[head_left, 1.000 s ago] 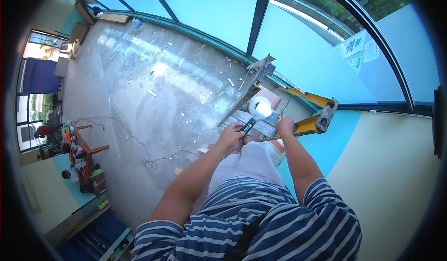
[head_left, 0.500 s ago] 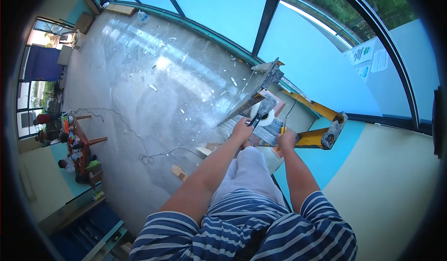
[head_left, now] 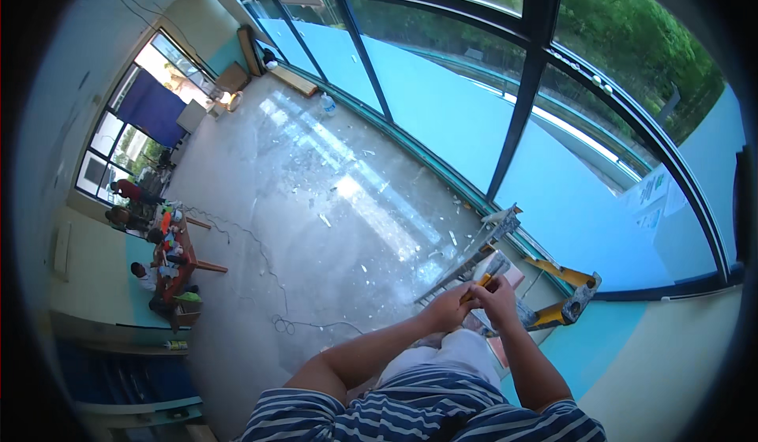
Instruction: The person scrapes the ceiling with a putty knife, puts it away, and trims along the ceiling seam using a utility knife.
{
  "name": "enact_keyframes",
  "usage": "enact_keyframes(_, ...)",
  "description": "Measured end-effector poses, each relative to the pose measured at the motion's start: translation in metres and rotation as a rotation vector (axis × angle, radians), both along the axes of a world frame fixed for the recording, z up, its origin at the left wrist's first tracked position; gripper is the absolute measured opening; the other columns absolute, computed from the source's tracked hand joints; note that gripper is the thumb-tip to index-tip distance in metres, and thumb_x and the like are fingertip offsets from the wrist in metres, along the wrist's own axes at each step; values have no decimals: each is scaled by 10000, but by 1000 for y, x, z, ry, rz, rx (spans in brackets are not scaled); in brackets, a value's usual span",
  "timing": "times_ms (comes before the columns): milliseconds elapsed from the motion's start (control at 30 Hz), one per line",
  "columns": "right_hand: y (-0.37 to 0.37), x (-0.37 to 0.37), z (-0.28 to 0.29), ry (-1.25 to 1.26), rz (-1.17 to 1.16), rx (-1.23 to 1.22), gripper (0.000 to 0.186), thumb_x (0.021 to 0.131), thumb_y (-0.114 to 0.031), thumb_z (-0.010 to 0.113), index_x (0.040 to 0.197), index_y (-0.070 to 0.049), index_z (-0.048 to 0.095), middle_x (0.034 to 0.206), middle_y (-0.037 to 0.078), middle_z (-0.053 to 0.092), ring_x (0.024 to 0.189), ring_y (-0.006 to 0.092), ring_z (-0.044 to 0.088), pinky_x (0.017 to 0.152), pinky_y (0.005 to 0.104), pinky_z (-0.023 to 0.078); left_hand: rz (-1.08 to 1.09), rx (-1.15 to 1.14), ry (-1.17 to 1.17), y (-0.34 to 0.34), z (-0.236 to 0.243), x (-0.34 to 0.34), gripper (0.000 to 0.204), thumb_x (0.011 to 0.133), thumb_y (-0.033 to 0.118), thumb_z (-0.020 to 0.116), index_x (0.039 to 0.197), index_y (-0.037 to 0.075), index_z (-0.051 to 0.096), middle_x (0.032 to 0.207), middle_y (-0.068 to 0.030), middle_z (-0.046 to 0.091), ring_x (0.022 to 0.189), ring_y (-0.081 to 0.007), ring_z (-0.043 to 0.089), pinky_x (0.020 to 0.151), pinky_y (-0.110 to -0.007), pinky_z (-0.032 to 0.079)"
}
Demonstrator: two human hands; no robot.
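Close together in front of my body, my left hand (head_left: 448, 309) and my right hand (head_left: 499, 303) meet around a slim yellow utility knife (head_left: 477, 282). Both sets of fingers are closed on it, the right ones pinching near its upper end. A dark grey blade-like shape (head_left: 497, 264) shows just beyond the fingers; whether it belongs to the scraper from before I cannot tell. Below and past my hands stands a stepladder (head_left: 570, 309) with yellow rails and grey, paint-spattered feet. My hands hide much of its top.
Tall windows (head_left: 450, 118) with pale blue lower panes run along the right. White scraps and a thin cable (head_left: 272, 276) lie on the grey floor (head_left: 237, 308). At the left, people sit by a reddish wooden table (head_left: 188, 256). A water bottle (head_left: 327, 103) stands near the far windows.
My hands, apart before with a black-handled scraper in the left and the yellow knife in the right, have come together around the knife. The scraper's handle is out of sight. My view has tilted up.
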State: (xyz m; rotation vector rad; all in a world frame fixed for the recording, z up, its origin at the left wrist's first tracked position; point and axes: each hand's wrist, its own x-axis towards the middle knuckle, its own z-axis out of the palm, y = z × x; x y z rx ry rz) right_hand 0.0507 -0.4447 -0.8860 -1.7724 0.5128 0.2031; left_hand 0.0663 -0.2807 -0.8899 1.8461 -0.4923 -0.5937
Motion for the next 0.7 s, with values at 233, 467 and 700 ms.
enact_keyframes(233,-1,105,71,-529,5,-494,327,756,-282,778,866,-12,628,850,144,628,839,306,587,784,407,453,424,93,-85,123,210,99,465,1006,357,442,1338,32,476,906,-73,599,718,-157,577,682,-306,486)
enact_keyframes(467,-42,151,-8,-2,23,-772,406,815,-323,708,1080,-36,597,1221,144,498,1122,364,501,960,512,424,946,245,-1028,253,534,108,420,934,214,615,1277,-7,514,783,-28,573,615,-93,589,589,-258,541)
enact_keyframes(700,-16,163,11,218,-174,-844,384,880,-357,635,1114,-56,588,1196,135,513,1101,350,526,862,466,506,1250,1122,-1698,282,759,59,427,963,348,516,1263,46,549,1086,-183,659,929,-317,659,865,-396,514)
